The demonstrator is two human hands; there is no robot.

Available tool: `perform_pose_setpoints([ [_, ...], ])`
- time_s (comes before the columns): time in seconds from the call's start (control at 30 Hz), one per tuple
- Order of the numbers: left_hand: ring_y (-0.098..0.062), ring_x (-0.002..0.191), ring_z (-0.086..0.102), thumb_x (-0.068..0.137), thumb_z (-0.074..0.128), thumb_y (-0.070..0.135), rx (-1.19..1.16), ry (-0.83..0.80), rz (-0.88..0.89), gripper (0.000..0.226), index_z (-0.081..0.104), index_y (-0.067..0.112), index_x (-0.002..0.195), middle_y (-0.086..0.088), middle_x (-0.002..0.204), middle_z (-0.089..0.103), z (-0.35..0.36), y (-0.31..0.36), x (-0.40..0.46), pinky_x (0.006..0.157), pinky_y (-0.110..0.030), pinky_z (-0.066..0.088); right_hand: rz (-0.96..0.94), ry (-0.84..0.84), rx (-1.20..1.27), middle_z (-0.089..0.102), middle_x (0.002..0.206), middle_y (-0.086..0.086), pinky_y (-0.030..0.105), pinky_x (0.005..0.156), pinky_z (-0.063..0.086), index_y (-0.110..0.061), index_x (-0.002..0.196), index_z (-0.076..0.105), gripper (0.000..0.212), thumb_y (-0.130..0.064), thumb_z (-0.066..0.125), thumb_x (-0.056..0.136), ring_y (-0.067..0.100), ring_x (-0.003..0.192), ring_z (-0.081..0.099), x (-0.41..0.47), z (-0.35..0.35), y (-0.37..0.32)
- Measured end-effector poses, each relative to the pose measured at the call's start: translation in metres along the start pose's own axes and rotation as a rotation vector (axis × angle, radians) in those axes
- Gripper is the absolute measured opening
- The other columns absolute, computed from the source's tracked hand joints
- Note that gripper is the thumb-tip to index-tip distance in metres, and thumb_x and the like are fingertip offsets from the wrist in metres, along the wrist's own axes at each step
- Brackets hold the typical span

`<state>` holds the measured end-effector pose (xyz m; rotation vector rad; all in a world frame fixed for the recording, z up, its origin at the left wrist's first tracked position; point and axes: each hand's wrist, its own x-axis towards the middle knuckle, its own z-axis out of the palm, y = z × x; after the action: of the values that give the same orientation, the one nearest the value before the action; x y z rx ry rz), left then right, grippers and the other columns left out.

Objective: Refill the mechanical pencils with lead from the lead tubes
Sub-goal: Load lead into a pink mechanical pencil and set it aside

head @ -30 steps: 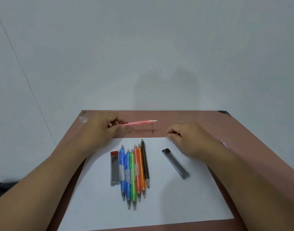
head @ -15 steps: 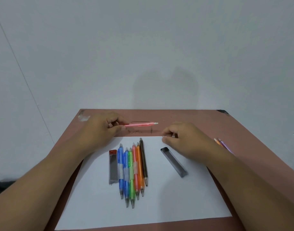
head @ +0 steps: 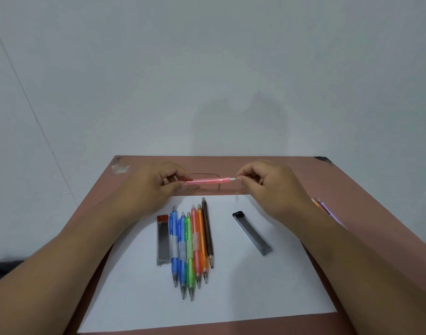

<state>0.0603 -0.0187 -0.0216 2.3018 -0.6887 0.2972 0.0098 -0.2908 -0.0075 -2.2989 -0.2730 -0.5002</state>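
Above the far end of the tabletop, the pink pencil lies level from nine to three o'clock, the left hand gripping its nine o'clock end, the right hand pinching its white cap at three.

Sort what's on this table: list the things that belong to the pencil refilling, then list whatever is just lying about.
Part of the job:
- pink pencil, held by the left hand, its white end pinched by the right hand
- row of six pencils on the paper
- red-capped lead tube
- black lead tube

Just lying about:
- white paper sheet
- a few pencils at the table's right edge, partly hidden
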Motion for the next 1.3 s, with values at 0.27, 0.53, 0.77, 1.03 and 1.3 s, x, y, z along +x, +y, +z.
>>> perform_pose_setpoints([
  [0.27, 0.006, 0.091, 0.058, 0.093, 0.069, 0.03, 0.009, 0.005, -0.02, 0.026, 0.066, 0.056, 0.091, 0.033, 0.096, 0.064, -0.001, -0.004, 0.001, 0.067, -0.018, 0.048, 0.125, -0.279, -0.184, 0.07, 0.077, -0.028, 0.023, 0.065, 0.056, -0.046, 0.079, 0.073, 0.015, -0.032, 0.074, 0.084, -0.003, 0.072, 0.066, 0.004, -0.011, 0.016],
  [0.53, 0.005, 0.089, 0.058, 0.093, 0.07, 0.026, -0.016, 0.002, -0.016, 0.026, 0.069, 0.052, 0.095, 0.033, 0.095, 0.064, 0.0, -0.006, 0.002, 0.067, -0.018, 0.045, 0.153, -0.385, -0.274, 0.074, 0.087, -0.002, 0.044, 0.074, 0.06, -0.024, 0.085, 0.075, 0.019, -0.036, 0.064, 0.077, 0.024, 0.083, 0.07, 0.003, -0.01, 0.017],
  [0.77, 0.006, 0.091, 0.058, 0.093, 0.07, 0.025, -0.023, 0.002, 0.009, 0.028, 0.067, 0.053, 0.095, 0.034, 0.097, 0.063, 0.001, 0.0, 0.001, 0.068, -0.014, 0.044, -0.019, -0.027, -0.054, 0.065, 0.084, -0.024, 0.005, 0.066, 0.042, -0.046, 0.1, 0.074, 0.026, -0.028, 0.082, 0.083, 0.0, 0.073, 0.057, 0.002, -0.011, 0.014],
  [1.03, 0.001, 0.094, 0.062, 0.092, 0.07, 0.032, -0.052, 0.001, 0.059, 0.027, 0.066, 0.058, 0.093, 0.027, 0.095, 0.068, 0.01, 0.009, 0.001, 0.067, -0.01, 0.047, -0.098, -0.018, -0.04, 0.064, 0.099, -0.019, 0.011, 0.077, 0.043, -0.035, 0.106, 0.079, 0.022, -0.02, 0.078, 0.09, 0.0, 0.091, 0.06, 0.002, 0.0, 0.001],
  [1.3, 0.014, 0.089, 0.056, 0.091, 0.064, 0.044, 0.001, 0.04, -0.022, 0.014, 0.067, 0.051, 0.103, 0.028, 0.087, 0.065, 0.012, 0.007, 0.0, 0.063, -0.013, 0.043, -0.015, 0.05, 0.043, 0.061, 0.092, -0.012, 0.015, 0.079, 0.045, -0.031, 0.1, 0.081, 0.019, -0.016, 0.076, 0.091, 0.001, 0.088, 0.059, 0.007, -0.002, 0.013],
])
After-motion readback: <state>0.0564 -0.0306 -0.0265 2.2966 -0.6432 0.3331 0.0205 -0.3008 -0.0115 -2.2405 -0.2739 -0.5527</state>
